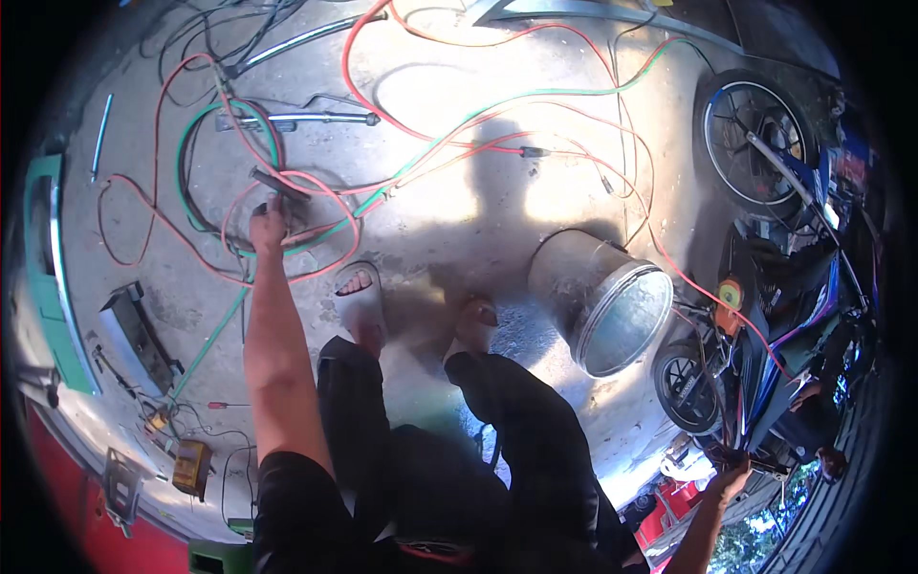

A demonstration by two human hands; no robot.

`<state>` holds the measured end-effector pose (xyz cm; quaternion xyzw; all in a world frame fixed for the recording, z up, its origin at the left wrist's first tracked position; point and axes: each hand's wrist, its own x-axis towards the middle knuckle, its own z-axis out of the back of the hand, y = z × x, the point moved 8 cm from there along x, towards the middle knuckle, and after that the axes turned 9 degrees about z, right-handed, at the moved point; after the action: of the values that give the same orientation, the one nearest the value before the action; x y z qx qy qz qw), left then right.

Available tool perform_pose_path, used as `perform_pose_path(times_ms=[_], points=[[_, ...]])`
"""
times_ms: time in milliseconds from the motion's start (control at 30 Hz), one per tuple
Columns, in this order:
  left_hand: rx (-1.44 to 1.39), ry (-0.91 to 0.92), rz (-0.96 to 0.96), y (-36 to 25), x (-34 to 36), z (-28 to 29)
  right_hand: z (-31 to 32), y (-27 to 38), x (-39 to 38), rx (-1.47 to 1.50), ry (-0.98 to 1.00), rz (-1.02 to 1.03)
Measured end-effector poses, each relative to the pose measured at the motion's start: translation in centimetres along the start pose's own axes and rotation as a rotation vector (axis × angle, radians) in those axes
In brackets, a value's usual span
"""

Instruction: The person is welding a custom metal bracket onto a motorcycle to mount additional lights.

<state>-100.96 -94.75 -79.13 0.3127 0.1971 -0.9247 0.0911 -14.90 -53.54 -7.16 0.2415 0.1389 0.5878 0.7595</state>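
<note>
My left hand (270, 228) reaches down at the left, over coiled hoses on the concrete floor. Its fingers are curled around something small and dark that I cannot make out. Just beyond the fingertips lies a short black cylindrical piece (275, 182). Around it loop a red hose (349, 215) and a green hose (184, 182). At the lower right, my right hand (734, 480) is raised, far from the left. Its fingers are closed against a dark object beside a motorbike (765, 354); what that object is remains unclear.
A large open metal drum (622, 320) stands right of my feet. Beyond it is a motorbike wheel (757, 143). Metal bars (306, 43) and a long-handled tool (325, 119) lie farther off. At left are a green panel (43, 258), a grey metal part (134, 335) and a yellowish box (191, 469).
</note>
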Motion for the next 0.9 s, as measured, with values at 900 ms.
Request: perform_pose_path(times_ms=[900], points=[[-0.462,0.504,-0.571,-19.3,-43.2,12.9,13.3,-0.5,5.9,0.759,-0.258,-0.101]])
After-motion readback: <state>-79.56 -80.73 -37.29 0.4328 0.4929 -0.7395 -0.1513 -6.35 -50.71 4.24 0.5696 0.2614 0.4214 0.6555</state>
